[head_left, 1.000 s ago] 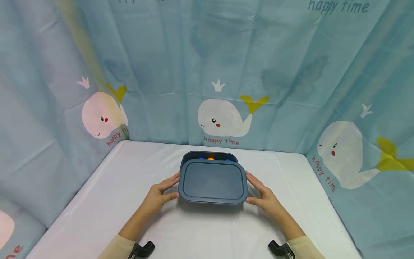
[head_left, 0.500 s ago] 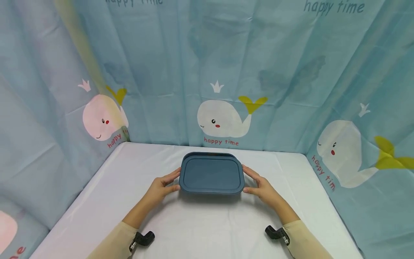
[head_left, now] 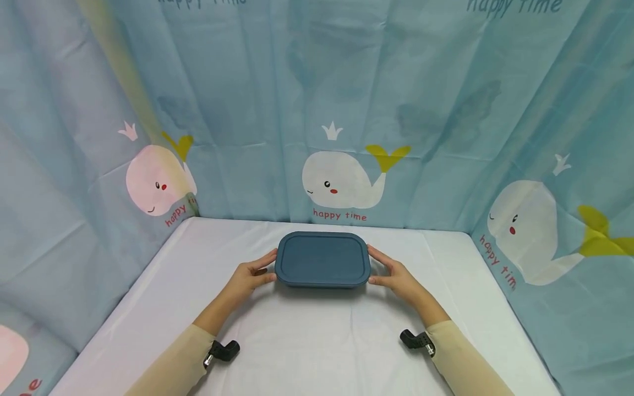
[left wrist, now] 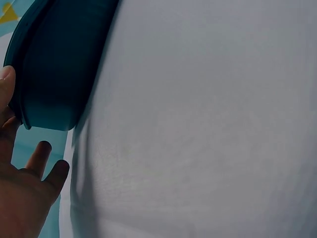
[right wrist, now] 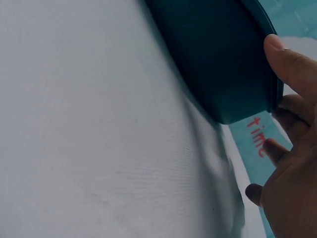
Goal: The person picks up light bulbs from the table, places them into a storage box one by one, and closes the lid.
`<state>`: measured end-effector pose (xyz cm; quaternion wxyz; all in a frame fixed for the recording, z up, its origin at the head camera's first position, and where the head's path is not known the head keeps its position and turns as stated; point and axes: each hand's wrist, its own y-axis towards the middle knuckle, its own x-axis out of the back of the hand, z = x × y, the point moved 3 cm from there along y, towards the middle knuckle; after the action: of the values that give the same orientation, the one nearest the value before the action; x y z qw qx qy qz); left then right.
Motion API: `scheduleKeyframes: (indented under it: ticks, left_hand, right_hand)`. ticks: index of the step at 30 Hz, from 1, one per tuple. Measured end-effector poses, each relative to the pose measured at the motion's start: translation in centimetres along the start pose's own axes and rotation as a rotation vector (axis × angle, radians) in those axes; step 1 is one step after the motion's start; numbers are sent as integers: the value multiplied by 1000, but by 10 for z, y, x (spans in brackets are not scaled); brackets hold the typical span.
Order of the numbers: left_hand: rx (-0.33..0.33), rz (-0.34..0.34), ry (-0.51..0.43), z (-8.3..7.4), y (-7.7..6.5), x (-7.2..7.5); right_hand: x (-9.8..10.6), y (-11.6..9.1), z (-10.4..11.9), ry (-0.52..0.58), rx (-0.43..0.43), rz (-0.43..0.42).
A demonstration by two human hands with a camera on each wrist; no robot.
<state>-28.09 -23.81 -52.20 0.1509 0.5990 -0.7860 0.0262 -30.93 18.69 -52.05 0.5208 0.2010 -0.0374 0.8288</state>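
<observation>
A dark blue rectangular lid (head_left: 323,257) with rounded corners covers a matching plastic box (left wrist: 62,84) on the white cloth. My left hand (head_left: 251,275) holds the lid's left end, thumb at the near corner and forefinger farther back along the side. At the opposite end my right hand (head_left: 396,276) holds it in the same way. In the right wrist view the right thumb (right wrist: 280,54) lies on the rim, and the lower fingers stand off the box wall. The box's contents are hidden under the lid.
White cloth (head_left: 317,346) spreads over the table around the box. A light blue curtain (head_left: 238,126) printed with whales hangs behind and along both sides. Each sleeve carries a black wrist mount (head_left: 225,351).
Both hands have moved the lid away from me, over the box. The open strip at the back, where blue and orange things showed, is now covered.
</observation>
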Motion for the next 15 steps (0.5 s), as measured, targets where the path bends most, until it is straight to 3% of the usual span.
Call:
scheduleKeyframes:
  ticks: [15]
  left_hand:
    - [41, 9, -38, 5, 13, 3]
  right_hand:
    - [3, 14, -7, -11, -15, 13]
